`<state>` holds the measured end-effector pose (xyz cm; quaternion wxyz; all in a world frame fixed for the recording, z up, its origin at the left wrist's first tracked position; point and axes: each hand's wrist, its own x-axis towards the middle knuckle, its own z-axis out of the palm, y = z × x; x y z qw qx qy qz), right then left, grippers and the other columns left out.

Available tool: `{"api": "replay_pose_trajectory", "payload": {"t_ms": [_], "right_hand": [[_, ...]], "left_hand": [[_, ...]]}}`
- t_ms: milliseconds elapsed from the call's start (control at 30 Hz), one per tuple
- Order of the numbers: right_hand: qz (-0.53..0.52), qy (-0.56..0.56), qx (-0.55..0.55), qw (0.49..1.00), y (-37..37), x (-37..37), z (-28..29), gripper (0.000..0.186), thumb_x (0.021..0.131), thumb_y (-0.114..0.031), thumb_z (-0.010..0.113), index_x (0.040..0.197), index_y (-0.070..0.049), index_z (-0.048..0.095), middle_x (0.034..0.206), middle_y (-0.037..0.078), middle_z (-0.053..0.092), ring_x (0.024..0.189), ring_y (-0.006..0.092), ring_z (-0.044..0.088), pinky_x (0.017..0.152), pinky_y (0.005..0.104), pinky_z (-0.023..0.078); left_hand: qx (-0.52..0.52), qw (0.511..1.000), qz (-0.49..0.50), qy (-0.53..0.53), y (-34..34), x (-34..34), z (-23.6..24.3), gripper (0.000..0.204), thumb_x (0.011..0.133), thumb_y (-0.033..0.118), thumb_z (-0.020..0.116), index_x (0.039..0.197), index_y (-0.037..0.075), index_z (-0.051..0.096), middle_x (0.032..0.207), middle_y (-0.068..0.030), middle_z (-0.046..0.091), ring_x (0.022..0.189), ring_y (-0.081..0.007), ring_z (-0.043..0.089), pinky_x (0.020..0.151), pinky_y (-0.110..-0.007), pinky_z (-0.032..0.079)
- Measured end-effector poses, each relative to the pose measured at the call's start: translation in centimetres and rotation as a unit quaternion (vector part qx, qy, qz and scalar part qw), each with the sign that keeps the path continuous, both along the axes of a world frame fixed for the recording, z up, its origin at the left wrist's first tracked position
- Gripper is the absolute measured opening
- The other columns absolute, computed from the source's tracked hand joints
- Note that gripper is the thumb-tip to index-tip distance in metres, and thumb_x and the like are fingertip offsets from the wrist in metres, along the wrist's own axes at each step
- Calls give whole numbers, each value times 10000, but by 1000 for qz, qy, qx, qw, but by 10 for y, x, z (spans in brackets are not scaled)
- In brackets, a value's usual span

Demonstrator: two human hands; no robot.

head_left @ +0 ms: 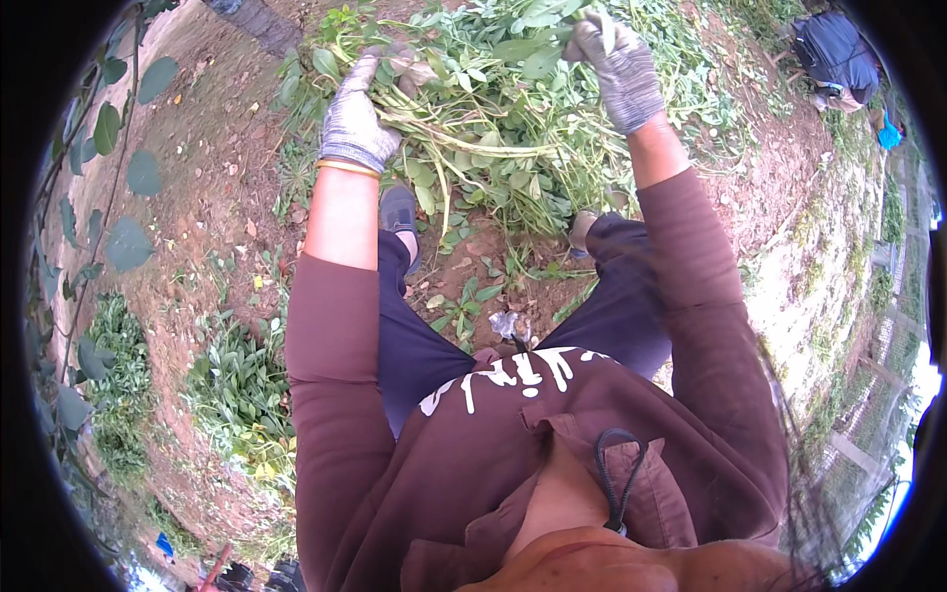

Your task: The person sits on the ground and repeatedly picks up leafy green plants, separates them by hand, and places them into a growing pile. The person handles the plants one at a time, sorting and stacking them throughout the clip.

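Observation:
A big heap of cut leafy green plants (513,187) lies on the ground in front of me, around my feet. My left hand (357,123), in a grey-white knit glove, is closed round a bunch of long green stems (464,146) at the heap's left side. The stems trail to the right from the grip. Over the heap's far right part, my right hand (623,84) is raised in a matching glove, its fingers closed on a green leaf (607,37). Other broad leaves are close beside its fingertips.
Another pile of greens (242,380) lies on the soil to my left. A tree trunk (258,25) stands at the far left, and a leafy branch (128,242) hangs along the left rim. A dark blue bag (837,54) sits far right, near a wire fence (878,395).

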<state>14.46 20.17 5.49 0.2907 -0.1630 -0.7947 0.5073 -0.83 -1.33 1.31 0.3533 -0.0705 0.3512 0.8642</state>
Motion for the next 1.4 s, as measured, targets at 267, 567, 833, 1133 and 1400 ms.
{"api": "replay_pose_trajectory", "payload": {"t_ms": [267, 567, 833, 1133, 1400], "right_hand": [[214, -87, 184, 955, -48, -6, -35, 257, 893, -143, 520, 1113, -34, 595, 843, 122, 641, 745, 216, 618, 708, 316, 488], [306, -104, -77, 943, 0, -10, -33, 605, 884, -449, 529, 1298, -22, 419, 1183, 130, 548, 1042, 198, 565, 927, 324, 443], [227, -540, 114, 803, 79, 6, -144, 437, 832, -192, 579, 1255, -113, 502, 1177, 128, 576, 1046, 261, 565, 910, 362, 446], [352, -570, 349, 655, -6, -12, -166, 406, 799, -238, 636, 1189, -169, 547, 1052, 92, 617, 953, 267, 575, 852, 351, 464], [186, -296, 272, 897, 56, -16, -78, 379, 901, -346, 529, 1170, -82, 567, 1078, 112, 630, 988, 225, 588, 901, 344, 449]], "left_hand": [[-48, 996, -78, 7, 0, 19, 8, 354, 911, 381, 500, 1115, 96, 550, 1010, -110, 635, 869, -241, 634, 725, -374, 554], [70, 993, -45, 77, -21, -26, -22, 404, 871, 359, 564, 1117, 38, 548, 1042, -136, 612, 889, -291, 611, 818, -417, 516], [41, 991, -8, 129, -39, -51, -33, 212, 958, 243, 401, 1017, 80, 523, 945, -79, 582, 934, -219, 534, 877, -382, 419], [177, 970, -92, 138, -69, -72, -34, 270, 951, 238, 394, 1105, 60, 526, 974, -79, 578, 941, -198, 536, 873, -349, 426], [-116, 961, -33, 248, -59, -67, -21, 407, 937, 284, 444, 1224, -5, 442, 969, -119, 599, 866, -212, 591, 748, -341, 506]]}}
